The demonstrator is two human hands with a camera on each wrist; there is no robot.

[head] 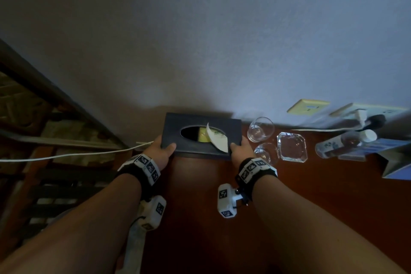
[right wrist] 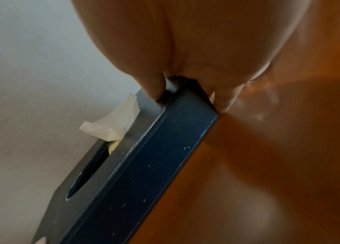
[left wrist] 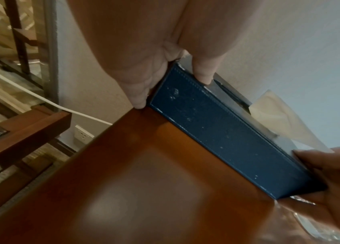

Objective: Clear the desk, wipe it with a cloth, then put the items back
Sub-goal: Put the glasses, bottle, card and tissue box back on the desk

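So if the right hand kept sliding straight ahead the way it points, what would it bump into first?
Probably the clear drinking glass by the wall, just beyond the right hand gripping the dark blue tissue box; depth is hard to judge, so it might pass and reach the pale wall.

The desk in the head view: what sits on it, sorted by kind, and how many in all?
Tissue box, gripped at its ends by the left hand and right hand: 1
Drinking glasses: 2
Clear glass ashtray: 1
Water bottle lying on its side: 1
Folded cards or leaflets: number unclear
Total that can be counted: 5
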